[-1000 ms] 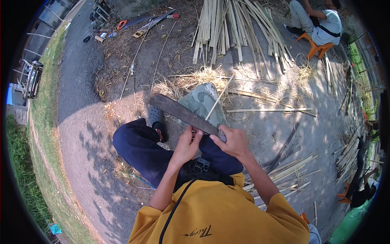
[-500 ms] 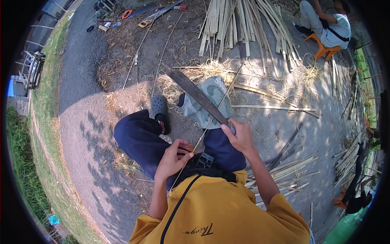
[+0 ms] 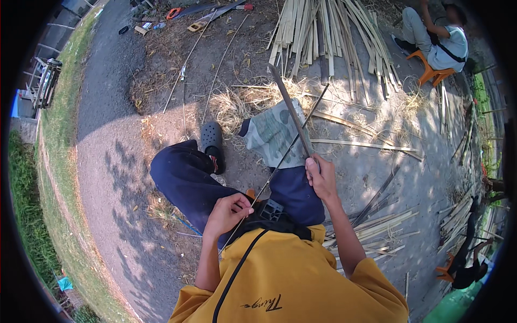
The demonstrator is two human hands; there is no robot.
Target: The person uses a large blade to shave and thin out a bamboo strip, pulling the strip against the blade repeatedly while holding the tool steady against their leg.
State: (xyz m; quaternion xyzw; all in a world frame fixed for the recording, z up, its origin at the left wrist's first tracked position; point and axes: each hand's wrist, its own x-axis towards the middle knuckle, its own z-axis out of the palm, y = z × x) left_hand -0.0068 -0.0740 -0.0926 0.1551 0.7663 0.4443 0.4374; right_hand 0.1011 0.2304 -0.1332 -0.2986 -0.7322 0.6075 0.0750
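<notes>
My right hand (image 3: pixel 322 177) is closed round the near end of a long, dark machete (image 3: pixel 289 107); its handle is hidden in my fingers. The blade points away from me, nearly edge-on, over a camouflage cloth (image 3: pixel 272 134) on my right leg. A thin bamboo strip (image 3: pixel 277 168) runs diagonally from my waist up past the cloth, crossing the blade. My left hand (image 3: pixel 228 215) pinches this strip near my lap. Beside those fingers shows a small orange-brown piece (image 3: pixel 250 192), too hidden to name.
Split bamboo strips (image 3: pixel 309 35) lie fanned out ahead, with more strips (image 3: pixel 377 229) at the right. Curly shavings (image 3: pixel 231 110) litter the ground. Handsaws (image 3: pixel 215 17) lie at the far left. A person (image 3: pixel 447 46) sits on an orange stool (image 3: pixel 431 70) at the far right.
The machete has turned from showing its broad face to nearly edge-on, and its tip has swung right and farther away. The strip now shows a darker side. My left hand still pinches it.
</notes>
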